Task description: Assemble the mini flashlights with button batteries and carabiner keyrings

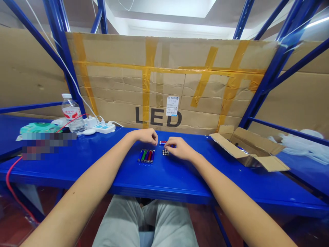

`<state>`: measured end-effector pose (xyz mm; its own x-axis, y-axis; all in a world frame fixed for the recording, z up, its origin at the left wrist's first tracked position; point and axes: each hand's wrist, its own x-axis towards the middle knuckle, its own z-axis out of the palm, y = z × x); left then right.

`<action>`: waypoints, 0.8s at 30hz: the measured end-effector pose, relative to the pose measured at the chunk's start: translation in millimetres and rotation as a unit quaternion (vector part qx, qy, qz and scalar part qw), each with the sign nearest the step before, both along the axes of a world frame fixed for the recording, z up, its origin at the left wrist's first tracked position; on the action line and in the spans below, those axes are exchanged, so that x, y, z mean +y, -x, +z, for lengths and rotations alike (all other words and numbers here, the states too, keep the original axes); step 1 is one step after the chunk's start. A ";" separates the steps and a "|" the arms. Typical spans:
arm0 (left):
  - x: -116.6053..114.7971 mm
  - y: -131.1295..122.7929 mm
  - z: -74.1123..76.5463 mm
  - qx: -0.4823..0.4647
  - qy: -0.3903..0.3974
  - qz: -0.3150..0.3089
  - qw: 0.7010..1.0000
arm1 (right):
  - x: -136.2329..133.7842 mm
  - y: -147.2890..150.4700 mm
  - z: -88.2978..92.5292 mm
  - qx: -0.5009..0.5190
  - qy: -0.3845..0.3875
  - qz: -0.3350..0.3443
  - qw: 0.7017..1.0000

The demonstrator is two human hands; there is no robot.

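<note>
Held over the middle of the blue table, my left hand (148, 136) has its fingers curled in; whatever they may hold is hidden. My right hand (178, 148) reaches down with fingers bent together over a cluster of small round silver pieces (165, 152), and its fingertips are partly hidden. Just behind these lie blue and red metallic tubes (162, 143), partly covered by my right hand. Closer to me, several slim tubes (146, 156) in blue, green, red and purple, like mini flashlights, lie side by side in a row.
An open cardboard box (246, 147) stands at the right. To the left are a water bottle (73, 113), a white power strip (104, 127) with cables and a green packet (38, 128). A large cardboard sheet (123, 89) walls off the back between blue posts.
</note>
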<state>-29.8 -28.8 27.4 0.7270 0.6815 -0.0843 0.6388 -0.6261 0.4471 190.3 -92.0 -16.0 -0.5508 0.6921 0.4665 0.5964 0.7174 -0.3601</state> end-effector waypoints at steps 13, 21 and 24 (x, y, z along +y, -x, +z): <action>-6.3 -2.3 2.8 0.088 0.021 -0.009 0.996 | -22.6 36.2 -2.9 -0.133 -0.067 0.052 0.988; -6.6 -9.0 -1.3 0.069 0.004 -0.007 0.998 | -28.6 34.8 3.1 -0.114 0.010 0.090 0.989; -4.1 -8.6 -3.3 0.061 0.006 0.000 0.998 | -37.0 34.5 9.2 -0.136 0.079 0.085 0.984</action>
